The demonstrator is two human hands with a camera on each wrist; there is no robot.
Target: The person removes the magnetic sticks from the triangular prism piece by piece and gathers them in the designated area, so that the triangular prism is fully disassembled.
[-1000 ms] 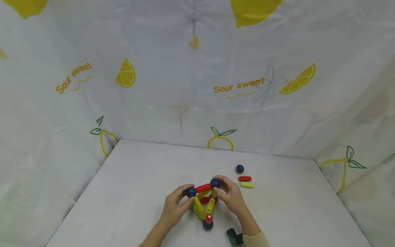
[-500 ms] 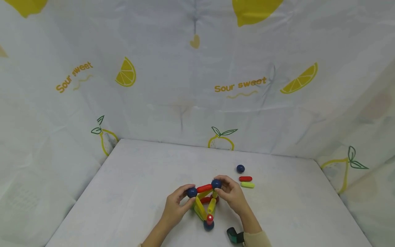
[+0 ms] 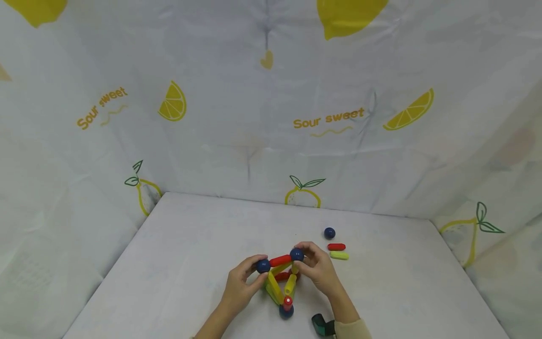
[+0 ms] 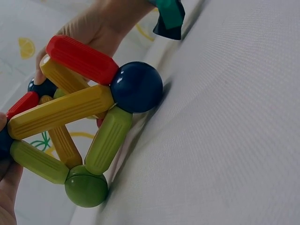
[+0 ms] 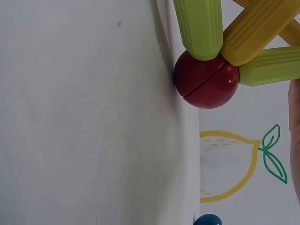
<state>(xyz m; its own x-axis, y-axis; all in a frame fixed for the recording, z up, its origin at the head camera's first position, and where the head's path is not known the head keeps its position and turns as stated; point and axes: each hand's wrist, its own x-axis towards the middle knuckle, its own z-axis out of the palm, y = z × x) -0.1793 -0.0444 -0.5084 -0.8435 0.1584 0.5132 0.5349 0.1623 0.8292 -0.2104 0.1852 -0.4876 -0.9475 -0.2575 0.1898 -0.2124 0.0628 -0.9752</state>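
Observation:
A magnetic stick-and-ball frame stands on the white table, built of yellow, green and red sticks with colored balls. At its top left, my left hand point(image 3: 238, 286) pinches a blue ball point(image 3: 263, 266) between thumb and fingers. My right hand point(image 3: 318, 268) pinches the other top blue ball point(image 3: 297, 254). A red stick point(image 3: 281, 261) joins these two. Low at the front sits another blue ball point(image 4: 136, 87) with a red stick point(image 4: 83, 59) slanting up, its far end free. A green ball point(image 4: 86, 186) and a red ball point(image 5: 206, 79) rest at the base.
Behind my right hand lie a loose blue ball point(image 3: 329, 233), a red stick point(image 3: 336, 246) and a yellow-green stick point(image 3: 339, 255). A dark green piece point(image 3: 320, 325) shows beside my right wrist. A lemon-print curtain point(image 3: 237, 117) hangs behind the table.

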